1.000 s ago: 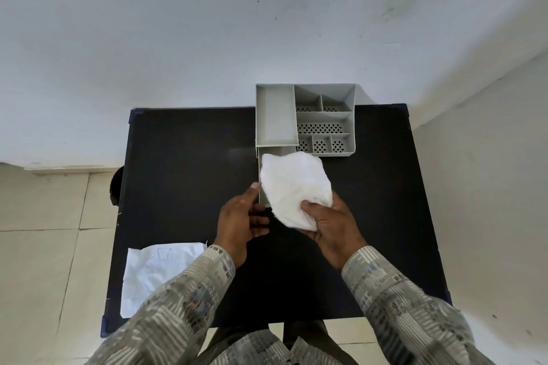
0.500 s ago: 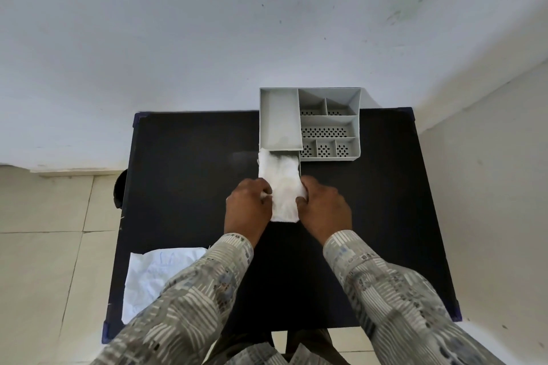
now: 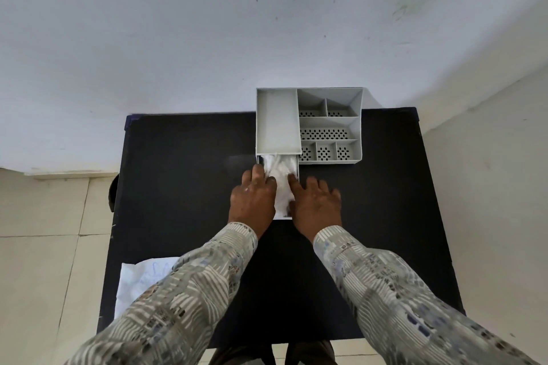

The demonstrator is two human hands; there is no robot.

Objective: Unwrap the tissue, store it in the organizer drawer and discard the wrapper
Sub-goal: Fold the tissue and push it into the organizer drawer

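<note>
- Left hand point(image 3: 252, 200) and right hand point(image 3: 314, 204), fingers spread flat, cover most of the crumpled white tissue point(image 3: 280, 175).
- Drawer point(image 3: 280, 218) walls mostly hidden.
- Sleeve point(image 3: 166, 299) covers half the wrapper point(image 3: 133, 281).

My left hand point(image 3: 252, 201) and right hand point(image 3: 314, 207) are bare, with no rings, watch or gloves. I wear a long-sleeved shirt in grey and cream, patterned with blocks of short stripes and small dark blue patches. Both sleeves point(image 3: 184, 296) end in plain cuffs at my wrists.
</note>
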